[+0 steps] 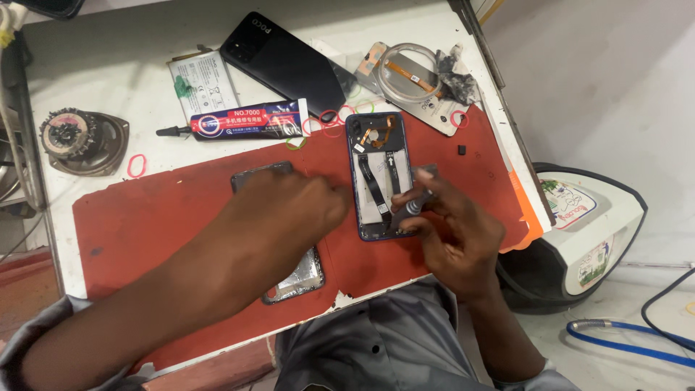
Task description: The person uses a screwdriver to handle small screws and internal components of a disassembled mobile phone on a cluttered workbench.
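Note:
An opened phone body point(378, 174) with a blue frame, black flex cables and an orange ribbon lies on the red mat point(145, 217). My right hand point(452, 228) grips a small silver-tipped screwdriver point(414, 206) whose tip rests on the phone's lower right part. My left hand point(289, 206) lies flat on the mat just left of the phone, its fingers against the phone's left edge. It covers part of a detached screen panel point(297, 279).
Behind the mat lie a glue tube point(246, 122), a black phone back cover point(286, 61), a battery point(199, 83), a roll of clear tape point(407, 72) and several rubber bands. A round speaker part point(79, 137) sits at left. The table edge runs at right.

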